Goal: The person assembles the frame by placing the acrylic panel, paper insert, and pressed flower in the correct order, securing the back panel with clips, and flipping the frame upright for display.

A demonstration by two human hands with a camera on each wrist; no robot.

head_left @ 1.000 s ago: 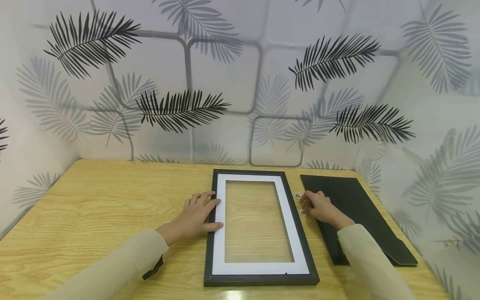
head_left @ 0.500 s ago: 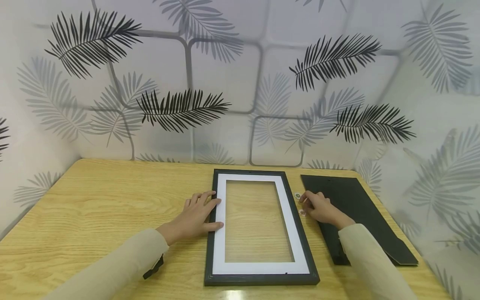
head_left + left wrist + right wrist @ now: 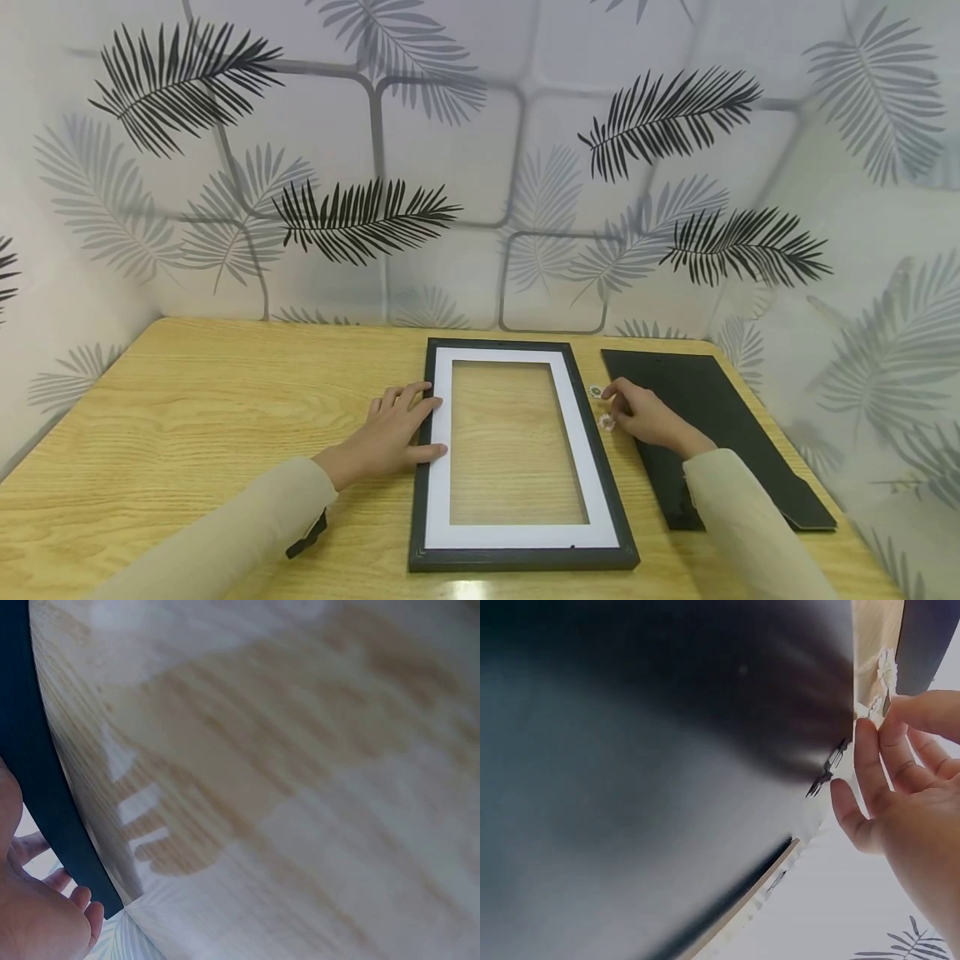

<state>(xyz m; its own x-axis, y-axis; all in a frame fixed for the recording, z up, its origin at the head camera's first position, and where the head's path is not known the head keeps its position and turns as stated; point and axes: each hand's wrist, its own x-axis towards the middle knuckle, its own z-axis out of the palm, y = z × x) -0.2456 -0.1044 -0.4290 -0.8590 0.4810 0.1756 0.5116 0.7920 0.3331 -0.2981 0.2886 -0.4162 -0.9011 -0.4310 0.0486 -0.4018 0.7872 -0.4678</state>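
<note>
A black picture frame [image 3: 422, 517] with a white mat [image 3: 525, 536] lies on the table, its long sides running away from me. My left hand [image 3: 386, 437] rests on its left side, fingers spread over the frame and mat. To the right of the frame, my right hand [image 3: 645, 415] pinches the edge of a small pinkish flower-shaped piece [image 3: 607, 422] between thumb and finger. The right wrist view shows thumb and fingertips meeting at the lacy piece [image 3: 887, 669]. A second small piece with a green centre [image 3: 596, 392] lies just beyond the fingertips.
A black backing board [image 3: 720, 417] lies at the right under my right forearm, with a stand flap at its near end. The wooden table [image 3: 225, 400] meets a leaf-patterned wall [image 3: 450, 283] at the back.
My right hand has shifted slightly right, and the pinkish piece shows more fully, a little higher than before. My left hand and the frame stay put.
</note>
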